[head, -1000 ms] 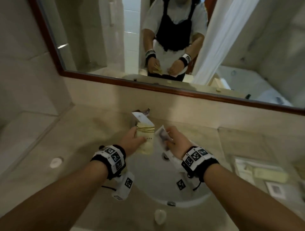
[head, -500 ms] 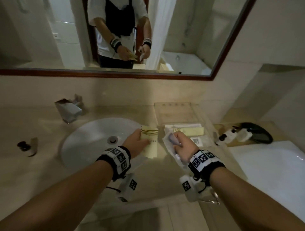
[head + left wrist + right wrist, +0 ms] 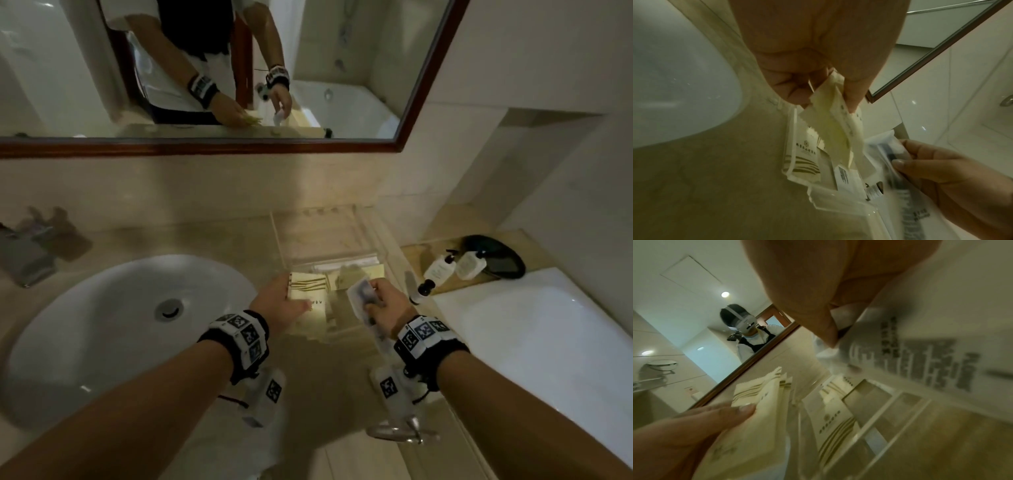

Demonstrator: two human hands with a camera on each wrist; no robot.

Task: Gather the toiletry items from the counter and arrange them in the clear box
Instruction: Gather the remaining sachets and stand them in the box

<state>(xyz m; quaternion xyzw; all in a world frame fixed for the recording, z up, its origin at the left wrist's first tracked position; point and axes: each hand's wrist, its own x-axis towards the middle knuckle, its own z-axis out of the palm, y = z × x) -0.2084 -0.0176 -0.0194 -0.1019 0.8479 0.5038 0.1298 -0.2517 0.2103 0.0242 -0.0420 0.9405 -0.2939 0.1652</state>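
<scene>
My left hand grips a small stack of cream sachets with gold stripes over the near left part of the clear box. My right hand pinches a clear plastic packet with printed text over the box's near right side. More cream sachets lie inside the box. In the left wrist view the fingers curl round the cream sachets above the box rim. In the right wrist view the thumb presses on the clear packet.
A white sink basin lies to the left, with a metal tap behind it. Small bottles and a black dish sit on a wooden ledge at right. A white bathtub borders the counter. The mirror runs above.
Both hands moved right from above the sink to above the clear box, still holding their packets. The view swung right with them.
</scene>
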